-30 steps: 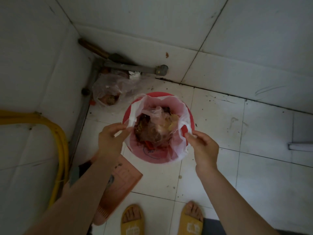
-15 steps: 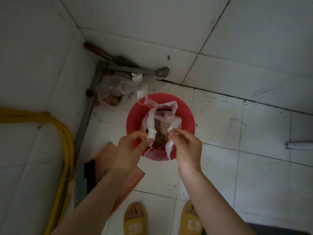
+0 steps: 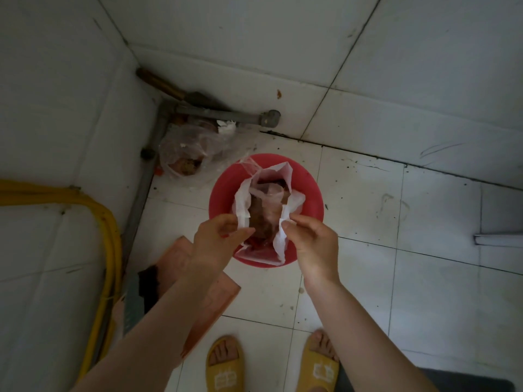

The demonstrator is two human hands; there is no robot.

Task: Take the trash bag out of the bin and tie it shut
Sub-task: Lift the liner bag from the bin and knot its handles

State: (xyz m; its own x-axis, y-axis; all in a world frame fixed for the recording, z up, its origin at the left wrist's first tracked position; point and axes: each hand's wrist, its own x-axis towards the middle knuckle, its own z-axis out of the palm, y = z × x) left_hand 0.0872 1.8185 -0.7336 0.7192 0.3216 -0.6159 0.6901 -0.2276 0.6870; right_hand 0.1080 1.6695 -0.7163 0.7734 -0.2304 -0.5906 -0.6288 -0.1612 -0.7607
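Note:
A round red bin (image 3: 310, 193) stands on the white tiled floor near the room's corner. A thin white translucent trash bag (image 3: 283, 176) sits in it, its mouth pulled up and narrowed, with brown food waste showing inside. My left hand (image 3: 218, 239) pinches the bag's left rim between thumb and fingers. My right hand (image 3: 311, 244) pinches the right rim. Both hands hover just above the bin's near edge, a short gap between them.
A clear plastic bag of scraps (image 3: 189, 154) lies in the corner beside grey pipes (image 3: 226, 114). A yellow hose (image 3: 107, 222) curves along the left wall. An orange dustpan (image 3: 206, 301) lies by my left arm. My feet wear yellow sandals (image 3: 226, 366).
My hands have drawn the bag's rims inward off the bin's edge, closing its wide mouth into a narrow opening. In the last half second the hands stayed close together.

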